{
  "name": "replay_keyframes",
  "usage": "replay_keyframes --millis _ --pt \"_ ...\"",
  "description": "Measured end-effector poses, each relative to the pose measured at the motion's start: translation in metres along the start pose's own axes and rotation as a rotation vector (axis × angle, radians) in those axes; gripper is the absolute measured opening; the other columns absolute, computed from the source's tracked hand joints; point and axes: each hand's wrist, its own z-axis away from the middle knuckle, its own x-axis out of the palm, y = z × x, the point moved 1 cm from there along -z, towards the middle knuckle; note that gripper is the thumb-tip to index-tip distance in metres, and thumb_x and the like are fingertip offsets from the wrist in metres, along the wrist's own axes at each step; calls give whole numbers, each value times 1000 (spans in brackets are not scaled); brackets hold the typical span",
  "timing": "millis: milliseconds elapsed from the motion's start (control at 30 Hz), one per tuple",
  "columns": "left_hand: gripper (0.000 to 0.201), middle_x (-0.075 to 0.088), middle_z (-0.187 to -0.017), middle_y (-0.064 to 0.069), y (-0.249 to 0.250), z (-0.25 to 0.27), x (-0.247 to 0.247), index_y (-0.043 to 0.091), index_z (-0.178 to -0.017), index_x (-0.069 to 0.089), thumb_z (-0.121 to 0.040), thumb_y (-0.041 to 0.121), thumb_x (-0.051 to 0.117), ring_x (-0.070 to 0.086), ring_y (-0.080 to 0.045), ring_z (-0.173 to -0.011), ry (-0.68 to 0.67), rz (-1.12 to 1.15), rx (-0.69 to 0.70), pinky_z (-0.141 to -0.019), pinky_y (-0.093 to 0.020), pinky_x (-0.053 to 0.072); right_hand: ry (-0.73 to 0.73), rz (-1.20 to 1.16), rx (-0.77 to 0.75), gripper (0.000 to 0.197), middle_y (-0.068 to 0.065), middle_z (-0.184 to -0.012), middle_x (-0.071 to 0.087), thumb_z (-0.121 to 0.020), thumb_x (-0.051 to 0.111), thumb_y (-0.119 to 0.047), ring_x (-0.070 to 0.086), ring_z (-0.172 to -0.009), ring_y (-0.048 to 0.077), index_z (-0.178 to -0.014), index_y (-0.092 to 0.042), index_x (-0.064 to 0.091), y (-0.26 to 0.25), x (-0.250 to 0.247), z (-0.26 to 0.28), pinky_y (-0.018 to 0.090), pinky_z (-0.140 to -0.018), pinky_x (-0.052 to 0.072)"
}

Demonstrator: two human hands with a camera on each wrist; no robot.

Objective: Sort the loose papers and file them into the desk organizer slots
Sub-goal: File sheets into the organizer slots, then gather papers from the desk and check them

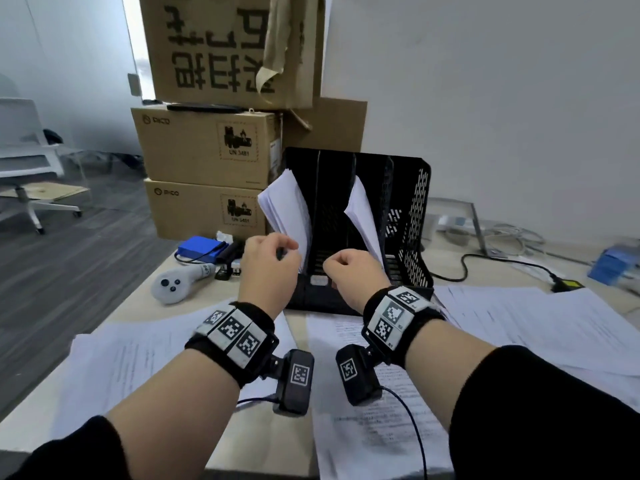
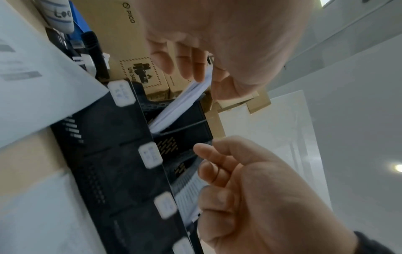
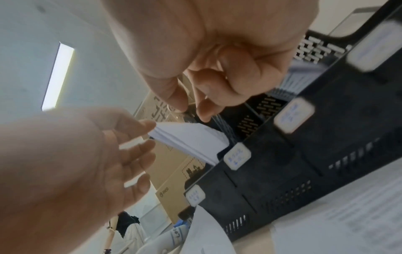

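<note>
In the black organizer [image 1: 408,216], two slots hold white papers [image 1: 287,206]; wrist views show the left hand [image 1: 268,258] fingering that stack, the right hand [image 1: 349,268] clenched, holding nothing.

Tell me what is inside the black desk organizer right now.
The black desk organizer holds a stack of white papers in its leftmost slot and a thinner bunch further right. The slot between them looks empty. The hands hide the slot bottoms.

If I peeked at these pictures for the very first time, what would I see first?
Two hands, the left hand and right hand, reaching at a black desk organizer in the middle of the desk. White paper stacks lean in its slots, and tall cardboard boxes tower behind on the left.
</note>
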Motion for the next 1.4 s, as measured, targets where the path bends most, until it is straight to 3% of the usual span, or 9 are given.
replay_keyframes --millis 100,467,600,800,933,1100,1200,1300,1400 --pt "17 56 -88 -1 22 34 15 24 -90 65 -96 13 53 51 -18 -75 -153 103 -31 -65 -27 42 19 -44 10 26 -4 -62 67 -90 57 -31 57 -58 12 -73 -16 69 17 -38 30 32 -63 47" --pt "20 74 -101 -9 95 165 122 25 -84 71 -94 16 56 60 -16 -83 -574 128 -30 -71 -33 47 188 -112 260 27 0 -66 67 -93 60 -29 48 -54 17 -82 -7 70 147 -188 174 33 -59 42" --pt "18 63 -76 2 102 205 170 27 -92 71 -96 19 55 51 -9 -60 -692 12 9 -60 -26 41 273 23 303 21 -4 -82 72 -93 58 -31 59 -70 16 -78 -22 69 204 -229 225 31 -69 46" --pt "31 48 -137 6 86 226 213 27 -123 59 -94 14 56 45 -13 -131 -632 -141 66 -105 -21 29 265 312 284 24 -9 -124 64 -92 57 -35 57 -117 19 -113 -33 69 276 -247 259 38 -99 46" --pt "46 39 -150 0 82 224 227 23 -139 51 -94 16 58 38 -19 -139 -531 -66 -106 -116 -34 29 203 479 266 42 -14 -154 43 -95 47 -49 40 -140 14 -134 -39 58 294 -244 262 39 -113 34" --pt "50 50 -146 -4 84 217 241 25 -144 53 -95 17 54 49 -24 -131 -536 57 -315 -107 -38 40 145 527 215 40 -15 -162 30 -99 43 -50 27 -148 9 -138 -43 52 294 -238 250 43 -118 20" --pt "36 61 -124 2 83 211 246 18 -127 66 -93 18 55 54 -20 -117 -560 72 -357 -102 -33 43 92 531 197 41 -17 -163 28 -100 40 -50 25 -148 7 -139 -44 52 291 -233 240 42 -117 17" --pt "9 49 -77 1 88 214 244 20 -72 51 -76 28 48 45 -21 -80 -566 24 -338 -69 -31 35 19 512 244 47 -17 -164 24 -98 39 -53 20 -150 7 -143 -45 47 291 -228 234 44 -120 10" --pt "5 50 -80 3 87 219 243 21 -84 55 -88 20 51 45 -18 -79 -587 16 -277 -71 -31 36 13 556 255 50 -17 -163 27 -96 37 -55 21 -149 7 -145 -45 43 294 -224 234 44 -119 10"
